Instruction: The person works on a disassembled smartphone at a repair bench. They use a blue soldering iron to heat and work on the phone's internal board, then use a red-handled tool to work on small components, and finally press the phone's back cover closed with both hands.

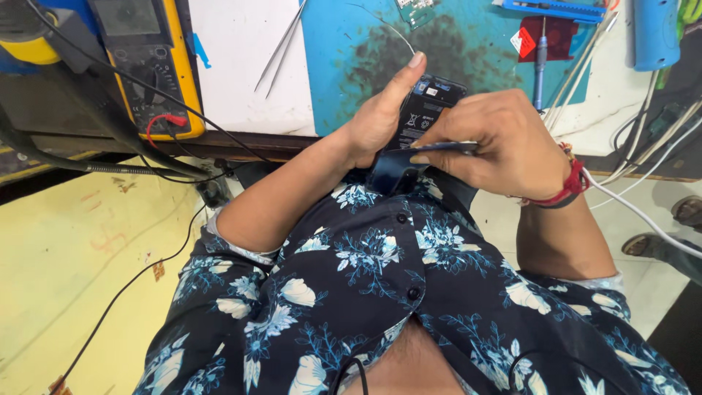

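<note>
Workbench: white top, dark front edge, seen from above.
Blue work mat: laid on the bench, stained dark at centre.
Yellow multimeter: at bench left, red and black leads trailing over the edge.
Tweezers: two thin metal pairs on the white area, just beside the mat.
Small circuit board: at the mat's top edge.
Blue-handled screwdriver: upright on a red patch at mat right.
White cables: bundled at bench right, one running down past the right wrist.
Floor: yellow surface at left, pale tiles at right; sandalled foot of another person at the right edge.

Opened phone: held off the bench, above the lap, over a dark floral shirt; battery side up, dark back cover lifted at the lower end.
Left hand: wrapped under the phone, thumb extended along its left edge.
Right hand: fingers curled, pinching a thin flat dark tool against the phone's lower part; red band on wrist.
</note>
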